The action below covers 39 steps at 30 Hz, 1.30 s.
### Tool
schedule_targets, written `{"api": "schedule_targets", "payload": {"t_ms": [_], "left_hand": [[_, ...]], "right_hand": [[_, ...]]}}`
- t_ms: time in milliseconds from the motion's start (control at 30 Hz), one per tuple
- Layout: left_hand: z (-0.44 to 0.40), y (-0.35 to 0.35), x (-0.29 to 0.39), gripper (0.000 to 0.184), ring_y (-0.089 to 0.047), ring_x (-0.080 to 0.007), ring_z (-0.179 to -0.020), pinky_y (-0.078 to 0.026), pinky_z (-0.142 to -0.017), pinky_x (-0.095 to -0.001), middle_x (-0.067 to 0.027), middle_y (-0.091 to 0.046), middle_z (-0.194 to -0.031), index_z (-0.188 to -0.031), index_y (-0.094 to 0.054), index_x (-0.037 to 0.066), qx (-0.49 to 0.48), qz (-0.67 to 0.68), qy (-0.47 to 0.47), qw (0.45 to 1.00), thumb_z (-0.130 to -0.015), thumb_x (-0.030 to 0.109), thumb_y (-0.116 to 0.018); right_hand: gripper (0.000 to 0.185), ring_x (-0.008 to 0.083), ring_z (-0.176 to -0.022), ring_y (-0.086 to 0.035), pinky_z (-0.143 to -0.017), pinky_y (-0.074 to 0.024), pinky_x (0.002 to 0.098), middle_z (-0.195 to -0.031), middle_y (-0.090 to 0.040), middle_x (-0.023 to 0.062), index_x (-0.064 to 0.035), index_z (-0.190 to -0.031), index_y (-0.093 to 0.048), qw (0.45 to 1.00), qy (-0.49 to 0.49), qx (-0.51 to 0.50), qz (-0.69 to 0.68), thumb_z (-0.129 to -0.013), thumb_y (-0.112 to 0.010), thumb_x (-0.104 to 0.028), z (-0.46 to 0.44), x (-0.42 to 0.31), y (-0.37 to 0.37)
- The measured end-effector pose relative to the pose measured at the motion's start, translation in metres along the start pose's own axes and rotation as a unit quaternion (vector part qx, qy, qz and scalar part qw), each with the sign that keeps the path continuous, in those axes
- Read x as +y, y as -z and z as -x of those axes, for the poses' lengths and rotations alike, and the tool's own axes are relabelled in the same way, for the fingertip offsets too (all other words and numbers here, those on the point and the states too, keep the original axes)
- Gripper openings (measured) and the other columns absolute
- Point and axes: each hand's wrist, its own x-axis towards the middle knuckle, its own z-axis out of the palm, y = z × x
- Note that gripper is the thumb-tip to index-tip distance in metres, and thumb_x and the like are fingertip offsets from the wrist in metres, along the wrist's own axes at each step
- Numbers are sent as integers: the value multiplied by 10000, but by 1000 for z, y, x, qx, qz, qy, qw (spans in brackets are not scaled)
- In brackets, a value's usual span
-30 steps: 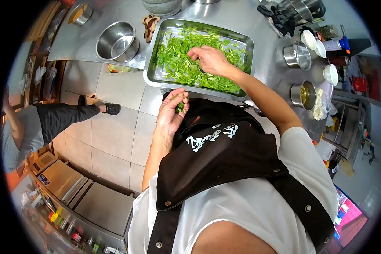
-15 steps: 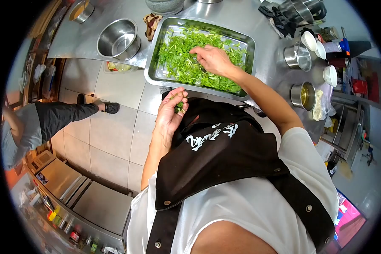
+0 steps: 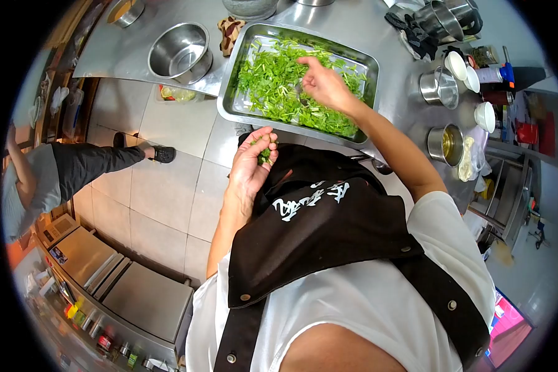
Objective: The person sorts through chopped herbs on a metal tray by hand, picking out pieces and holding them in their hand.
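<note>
Chopped green herbs lie spread in a rectangular steel tray, with bare metal showing at parts of its bottom. My right hand is over the herbs, one finger stretched out and apart from the others; I see nothing held in it. Just outside the tray's near edge, my left hand is closed around a small bunch of green herbs, palm turned up in front of my dark apron.
On the steel counter stand an empty steel pot and a patterned cloth left of the tray. Steel pots and white bowls line the right. Another person's leg shows at left.
My right hand has shifted slightly up and right over the herbs, and its finger stands out more. The view has moved a little. My left hand keeps its hold.
</note>
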Motion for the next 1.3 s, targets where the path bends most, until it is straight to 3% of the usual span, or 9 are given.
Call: {"api": "schedule_targets", "payload": {"t_ms": [133, 233, 467, 667, 800, 900, 1033, 1200, 1300], "left_hand": [[-1, -6, 2, 219, -576, -129, -736, -507, -656, -242, -80, -624, -925, -1090, -556, 10, -14, -3, 0, 1000, -871, 14, -563], [-2, -19, 6, 220, -585, -126, -756, -515, -675, -243, -82, -626, -941, -1095, -557, 11, -32, -22, 0, 999, -876, 25, -564], [-7, -53, 5, 209, -603, -131, -803, -522, -725, -243, -85, -631, -991, -1093, -567, 27, -41, -74, -4, 996, -888, 66, -571], [-15, -53, -8, 163, -591, -110, -749, -507, -671, -228, -68, -641, -915, -1021, -592, 45, -11, -81, -55, 995, -874, 111, -618], [-15, -51, -8, 106, -563, -88, -658, -478, -584, -202, -63, -641, -844, -944, -599, 38, 40, -110, -63, 991, -865, 102, -630], [-14, -43, -6, 114, -559, -83, -658, -475, -578, -193, -62, -637, -844, -953, -595, 31, 34, -92, -56, 994, -865, 94, -628], [-14, -29, -6, 159, -574, -77, -647, -496, -573, -190, -60, -639, -841, -990, -594, 13, 25, -53, -53, 997, -862, 99, -634], [-14, -19, -5, 165, -574, -78, -672, -496, -587, -185, -48, -636, -852, -1010, -591, 20, 21, -43, -45, 998, -869, 99, -623], [-9, -22, -2, 173, -561, -83, -683, -485, -586, -183, -48, -623, -868, -1029, -578, 12, 30, -47, -42, 998, -876, 88, -605]], "right_hand": [[564, 145, -786, -592, -665, -468, 281, -882, -633, 73, -33, -1259, -419, 956, -42, -15, -289, -748, -657, -29, 3, 17, 5], [606, 131, -768, -579, -648, -451, 251, -922, -626, 99, -13, -1276, -405, 912, -115, -75, -388, -724, -656, 0, 8, 5, 21], [561, 88, -750, -554, -657, -421, 218, -917, -639, 85, -10, -1308, -380, 860, -69, -178, -474, -782, -573, 8, 32, -30, 29], [541, 104, -726, -543, -614, -417, 215, -923, -649, 102, 28, -1306, -336, 895, -65, -172, -407, -811, -552, -8, 49, -49, 23], [460, 93, -816, -566, -667, -426, 220, -984, -657, 94, -18, -1301, -376, 876, -72, -184, -440, -875, -544, -65, 60, -47, 26], [435, 108, -817, -565, -664, -427, 216, -998, -657, 92, -18, -1292, -384, 876, -113, -124, -452, -884, -527, -62, 50, -34, 39], [460, 117, -870, -564, -684, -439, 202, -1082, -621, 113, -36, -1313, -368, 925, -100, 9, -365, -884, -529, -78, 23, 4, 42], [465, 206, -1116, -524, -866, -450, 309, -1246, -516, 152, -84, -1365, -324, 958, -32, -27, -285, -929, -481, -123, -8, 0, 18], [495, 218, -1152, -503, -901, -451, 327, -1278, -498, 147, -95, -1390, -295, 980, -9, -36, -197, -937, -482, -165, -15, -15, -5]]}}
